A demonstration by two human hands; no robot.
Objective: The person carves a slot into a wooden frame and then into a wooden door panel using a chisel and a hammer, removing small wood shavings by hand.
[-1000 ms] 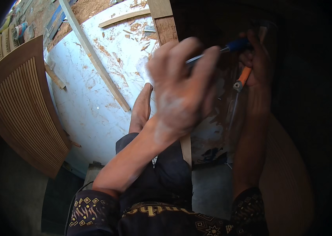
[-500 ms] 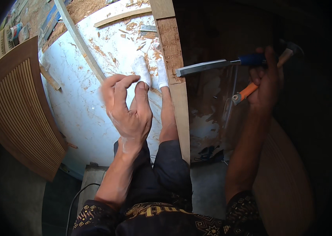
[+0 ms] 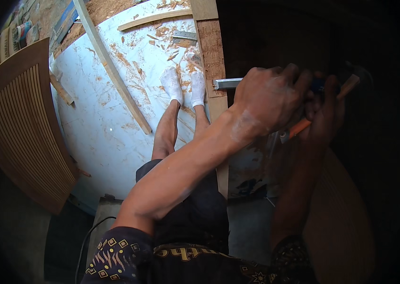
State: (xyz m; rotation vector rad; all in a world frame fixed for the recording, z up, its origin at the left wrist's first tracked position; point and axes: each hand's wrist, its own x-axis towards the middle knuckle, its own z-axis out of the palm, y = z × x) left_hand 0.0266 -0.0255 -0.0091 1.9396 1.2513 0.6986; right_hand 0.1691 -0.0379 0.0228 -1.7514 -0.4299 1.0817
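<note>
My left hand point(image 3: 267, 100) reaches across to the right, its fingers curled over the shank and handle area of a chisel point(image 3: 228, 84); the fingertips are mostly hidden in shadow. The chisel's steel blade points left, its end over the edge of a wooden panel point(image 3: 217, 105). A rough reddish-brown recess point(image 3: 211, 54) is cut into that edge. In the dark, my right hand point(image 3: 324, 111) is closed round a hammer point(image 3: 300, 127) with an orange grip, and also around the blue end of the chisel handle. The hammer's head is barely visible.
A metal hinge point(image 3: 184, 38) lies among wood shavings on the white floor sheet point(image 3: 96, 106). A long wooden strip point(image 3: 111, 71) slants across it. A slatted wooden panel point(image 3: 27, 128) stands at the left. My feet point(image 3: 171, 85) rest on the sheet beside the panel edge.
My left hand has swung right from above my legs and closed on the chisel beside my right hand. The right hand stays in nearly the same place.
</note>
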